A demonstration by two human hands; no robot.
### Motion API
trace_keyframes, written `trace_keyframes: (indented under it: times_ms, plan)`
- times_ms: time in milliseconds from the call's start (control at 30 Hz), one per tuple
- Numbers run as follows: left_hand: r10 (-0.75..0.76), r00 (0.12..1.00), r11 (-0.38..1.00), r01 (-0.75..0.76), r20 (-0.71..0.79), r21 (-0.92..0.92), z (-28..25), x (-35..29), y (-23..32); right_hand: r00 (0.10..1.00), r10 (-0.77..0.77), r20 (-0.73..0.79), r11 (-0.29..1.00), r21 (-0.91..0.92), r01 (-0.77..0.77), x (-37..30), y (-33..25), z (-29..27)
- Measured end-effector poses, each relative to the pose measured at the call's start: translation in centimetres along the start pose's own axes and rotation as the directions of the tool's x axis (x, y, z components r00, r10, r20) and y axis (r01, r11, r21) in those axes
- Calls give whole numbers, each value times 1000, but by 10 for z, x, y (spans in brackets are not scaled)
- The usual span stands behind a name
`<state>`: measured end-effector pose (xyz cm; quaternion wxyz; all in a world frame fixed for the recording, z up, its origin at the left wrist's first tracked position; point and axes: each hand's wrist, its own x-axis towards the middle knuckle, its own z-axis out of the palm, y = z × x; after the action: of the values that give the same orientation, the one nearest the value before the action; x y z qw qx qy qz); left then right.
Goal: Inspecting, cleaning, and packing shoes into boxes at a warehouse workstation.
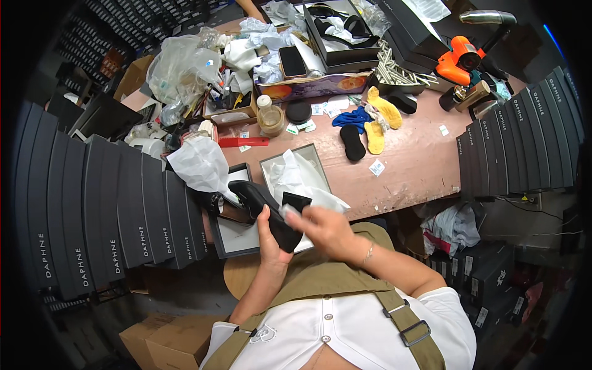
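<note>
My left hand [271,243] grips a black shoe [262,206] from beneath, the thumb along its side. White tissue paper [200,166] lies against the shoe's far end. My right hand [327,231] is at the shoe's near end, its fingers closed on a small white wad [288,213] smeared by motion; cloth or paper, I cannot tell. Under the shoe lies an open shoe box [237,237], with another dark shoe [209,200] partly hidden behind it. The lighter box half [314,157] beside it holds crumpled white tissue [293,172] and a small black square [297,200].
Stacked grey shoe boxes [98,216] line the left and more boxes [524,142] the right. Farther back on the table [407,179] are yellow cloths [375,135], a black insole-shaped pad [353,143], a glue jar [270,117], a red tool [243,142] and an orange heat gun [456,61].
</note>
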<state>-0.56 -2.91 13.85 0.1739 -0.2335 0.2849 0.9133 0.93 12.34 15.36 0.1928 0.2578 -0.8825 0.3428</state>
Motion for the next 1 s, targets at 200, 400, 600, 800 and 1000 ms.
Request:
trace_keyframes:
  times_ms: [200,400,600,800,1000]
  plan:
    - [-88,996,993,86,-22,-81,3,-2,9,969,169,-182,986,20,-168,38,42,-19]
    - [-142,989,958,144,27,-249,11,-7,22,981,77,-176,984,174,-46,28,5,-30]
    - [-179,983,937,184,45,-299,-8,-10,12,994,-88,-61,992,-91,82,42,12,-8]
    - [-175,934,926,264,310,-271,-3,-17,18,951,284,-122,928,283,-241,31,21,-29]
    - [-123,704,552,634,699,-541,-34,2,11,943,332,27,827,473,-304,15,-21,-34]
